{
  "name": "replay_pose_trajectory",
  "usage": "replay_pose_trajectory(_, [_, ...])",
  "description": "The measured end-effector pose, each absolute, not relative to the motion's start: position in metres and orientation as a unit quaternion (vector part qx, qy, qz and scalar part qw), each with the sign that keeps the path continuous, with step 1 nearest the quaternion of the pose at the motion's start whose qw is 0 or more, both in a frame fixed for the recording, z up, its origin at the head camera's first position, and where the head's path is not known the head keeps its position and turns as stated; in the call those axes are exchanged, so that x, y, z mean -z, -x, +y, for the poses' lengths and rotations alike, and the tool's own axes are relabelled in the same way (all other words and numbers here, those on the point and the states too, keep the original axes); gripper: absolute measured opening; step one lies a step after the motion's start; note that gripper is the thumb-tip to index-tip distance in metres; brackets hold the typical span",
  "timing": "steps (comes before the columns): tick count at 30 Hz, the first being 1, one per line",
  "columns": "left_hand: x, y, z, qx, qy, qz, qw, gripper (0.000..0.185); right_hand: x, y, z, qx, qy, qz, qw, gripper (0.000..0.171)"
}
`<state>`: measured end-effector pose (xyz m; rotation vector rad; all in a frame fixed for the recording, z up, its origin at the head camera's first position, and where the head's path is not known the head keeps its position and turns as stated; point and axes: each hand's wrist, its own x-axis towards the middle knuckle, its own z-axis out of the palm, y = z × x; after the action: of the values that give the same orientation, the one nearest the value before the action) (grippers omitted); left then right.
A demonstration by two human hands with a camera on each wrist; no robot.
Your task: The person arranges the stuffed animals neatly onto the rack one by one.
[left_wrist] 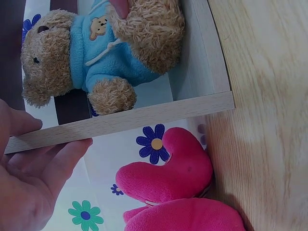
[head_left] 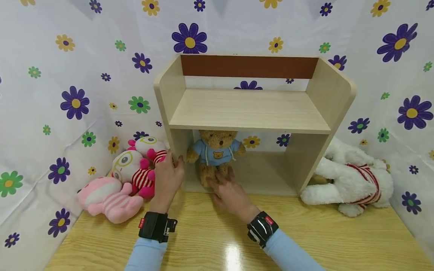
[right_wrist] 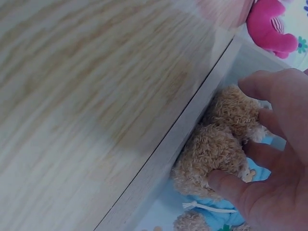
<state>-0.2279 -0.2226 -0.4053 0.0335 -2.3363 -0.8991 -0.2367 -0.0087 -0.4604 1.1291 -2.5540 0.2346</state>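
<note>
Head view alone takes in the whole shelf (head_left: 251,109) on the wooden table (head_left: 244,237), with pink plush toys (head_left: 115,199) on one side and a white plush toy (head_left: 359,184) on its side at the other. The teddy bear (head_left: 217,146) is upright in the lower compartment, near the left panel; the middle board hides the top of its head there.

Left wrist view shows what the head view hides: the left hand (head_left: 167,180) grips that panel's front edge, thumb inside, fingers outside. It also shows the bear's face and an ear.

Right wrist view gives the palm side of the right hand (head_left: 234,195), fingers parted and loosely bent, touching the bear's legs without closing round them.
</note>
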Motion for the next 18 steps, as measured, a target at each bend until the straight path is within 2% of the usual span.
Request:
replay_pose_trajectory(11, [0.405, 0.228, -0.223, 0.342, -0.011, -0.885, 0.317, 0.032, 0.457, 0.248, -0.01, -0.112, -0.399, -0.9, 0.132, 0.054])
replay_pose_trajectory(18, [0.406, 0.227, -0.223, 0.345, -0.005, -0.883, 0.319, 0.033, 0.459, 0.248, -0.009, -0.126, -0.398, -0.899, 0.129, 0.051])
